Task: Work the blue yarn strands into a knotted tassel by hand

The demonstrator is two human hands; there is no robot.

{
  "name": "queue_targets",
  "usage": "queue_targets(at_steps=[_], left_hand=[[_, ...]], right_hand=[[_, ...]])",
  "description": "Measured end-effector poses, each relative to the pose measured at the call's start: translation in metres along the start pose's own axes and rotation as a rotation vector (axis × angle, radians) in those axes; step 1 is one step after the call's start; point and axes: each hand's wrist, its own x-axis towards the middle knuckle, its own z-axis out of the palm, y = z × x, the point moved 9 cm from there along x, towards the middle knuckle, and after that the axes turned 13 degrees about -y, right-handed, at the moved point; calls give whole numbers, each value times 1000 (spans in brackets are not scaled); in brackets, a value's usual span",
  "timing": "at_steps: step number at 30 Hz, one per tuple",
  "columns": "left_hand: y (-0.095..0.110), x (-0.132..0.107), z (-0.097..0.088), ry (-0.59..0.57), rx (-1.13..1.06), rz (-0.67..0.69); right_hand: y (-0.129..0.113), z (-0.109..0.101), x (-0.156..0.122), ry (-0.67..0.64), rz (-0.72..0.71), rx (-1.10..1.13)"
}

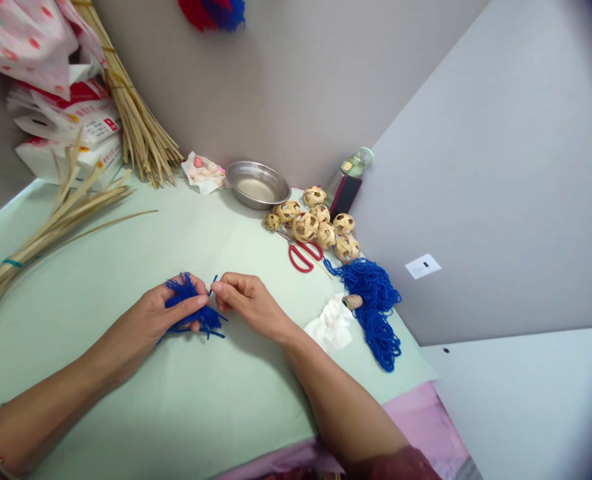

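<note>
My left hand (176, 307) is closed around a bunch of cut blue yarn (189, 320), its thumb pressed across the top. Loose yarn ends stick out between the fingers and toward the right. Just beside it, my right hand (243, 300) pinches the tip of a single blue yarn strand (213, 287) between thumb and forefinger. Both hands are a little above the pale green tabletop (176, 407). The palm side of the left hand and part of the bunch are hidden.
Red-handled scissors (302, 259) lie by several woven bamboo balls (305, 227). Blue yarn skeins (371, 287), a thread spool (353, 302) and crumpled tissue (332, 325) are at right. Behind stand a metal bowl (259, 187) and bottle (343, 180). Bamboo strips (41, 243) lie left.
</note>
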Motion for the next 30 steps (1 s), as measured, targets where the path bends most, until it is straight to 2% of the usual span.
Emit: queue_targets(at_steps=[3, 7, 9, 12, 14, 20, 26, 30], left_hand=[[1, -1, -2, 24, 7, -6], [5, 0, 3, -25, 34, 11], [5, 1, 5, -35, 28, 12], [2, 1, 1, -9, 28, -4], [-1, 1, -3, 16, 26, -10], [-5, 2, -5, 1, 31, -3], [0, 0, -1, 3, 33, -23], [4, 0, 0, 4, 25, -27]], right_hand=[[1, -6, 0, 54, 1, 46], [0, -14, -6, 156, 27, -41], [-3, -10, -7, 117, 39, -112], [-3, 4, -6, -35, 67, -181], [-1, 7, -6, -69, 73, -178], [1, -5, -2, 67, 9, -64], [9, -3, 2, 46, 4, 136], [12, -3, 4, 42, 4, 191]])
